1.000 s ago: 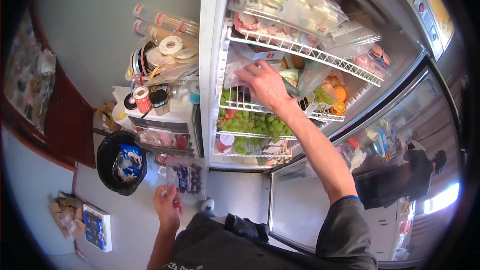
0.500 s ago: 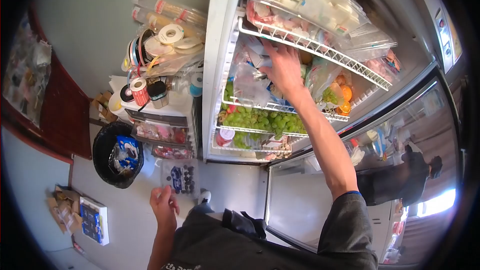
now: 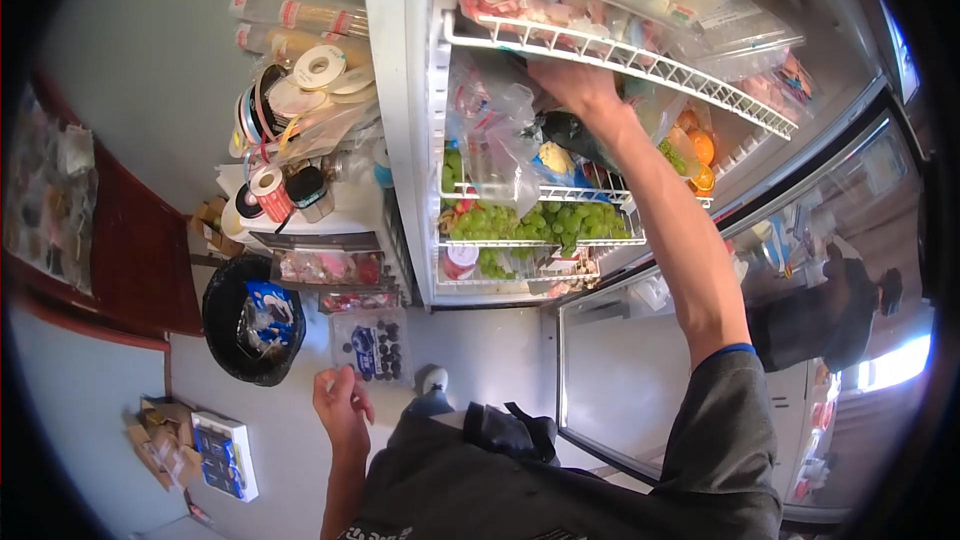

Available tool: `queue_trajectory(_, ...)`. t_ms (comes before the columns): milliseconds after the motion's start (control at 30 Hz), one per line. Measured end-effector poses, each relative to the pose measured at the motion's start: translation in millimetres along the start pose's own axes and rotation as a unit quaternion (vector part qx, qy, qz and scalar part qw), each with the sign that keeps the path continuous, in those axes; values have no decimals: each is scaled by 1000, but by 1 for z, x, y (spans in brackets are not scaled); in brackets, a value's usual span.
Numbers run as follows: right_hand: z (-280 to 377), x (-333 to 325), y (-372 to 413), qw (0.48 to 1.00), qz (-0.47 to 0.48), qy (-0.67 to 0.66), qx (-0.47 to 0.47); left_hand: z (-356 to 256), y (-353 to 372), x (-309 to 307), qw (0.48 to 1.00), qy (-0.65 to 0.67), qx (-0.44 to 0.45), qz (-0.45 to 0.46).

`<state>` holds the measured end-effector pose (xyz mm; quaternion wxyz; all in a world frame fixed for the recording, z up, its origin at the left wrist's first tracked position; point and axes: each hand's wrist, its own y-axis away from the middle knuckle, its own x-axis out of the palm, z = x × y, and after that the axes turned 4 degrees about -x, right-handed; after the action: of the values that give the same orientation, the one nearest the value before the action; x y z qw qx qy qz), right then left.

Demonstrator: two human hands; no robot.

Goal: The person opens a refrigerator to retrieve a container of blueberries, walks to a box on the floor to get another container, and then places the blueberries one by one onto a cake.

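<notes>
My left hand (image 3: 342, 402) pinches the lower corner of a clear plastic pack of blueberries (image 3: 372, 345), which has a blue label and hangs over the floor. In the fridge, my right hand (image 3: 578, 88) reaches in under the upper wire rack (image 3: 640, 75), its fingers hidden behind the rack and the bags. Close to it are crumpled clear plastic bags (image 3: 495, 145) and a dark bag (image 3: 580, 135). Halved oranges (image 3: 703, 150) lie to the right on the same shelf. Green grapes (image 3: 540, 223) fill the shelf below.
The open glass fridge door (image 3: 630, 380) stands at the right, with a person reflected in it. Ribbon spools (image 3: 320, 68) crowd a white drawer unit (image 3: 345, 220) at left. A black bin (image 3: 250, 325) and cardboard boxes (image 3: 165, 445) are on the floor.
My right hand has gone deeper under the upper rack, so its fingers no longer show. A dark bag now shows beside it. My left hand still holds the blueberries; the view has shifted.
</notes>
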<state>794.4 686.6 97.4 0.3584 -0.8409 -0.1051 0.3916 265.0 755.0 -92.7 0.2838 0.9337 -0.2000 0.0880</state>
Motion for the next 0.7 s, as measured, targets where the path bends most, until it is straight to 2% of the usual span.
queue_trajectory(67,-16,6,-2,1000,-5,13,-13,1,-1,-2,1000,-1,3,-3)
queue_trajectory(167,-24,4,-4,996,18,-78,24,4,-1,-6,1000,-2,1,-10)
queue_trajectory(233,-15,-10,10,984,-1,-157,85,5,1,-6,1000,0,-1,-11)
queue_trajectory(267,-19,0,21,997,-37,-72,20,5,3,-5,1000,2,-1,-11)
queue_trajectory(333,-14,-5,21,999,12,-34,-14,5,3,-4,1000,-2,-3,-15)
queue_trajectory(433,10,-40,-2,951,258,-152,81,9,5,-2,1000,-15,-9,-19)
queue_trajectory(533,20,-17,9,990,63,-119,-45,9,6,3,1000,-9,0,-7)
queue_trajectory(567,18,-10,12,991,-3,-124,-50,8,7,5,1000,-5,3,-4)
queue_trajectory(667,24,-45,14,973,44,-224,-1,11,12,3,1000,3,8,-7)
queue_trajectory(700,30,-48,15,965,33,-258,34,12,12,1,1000,4,13,-9)
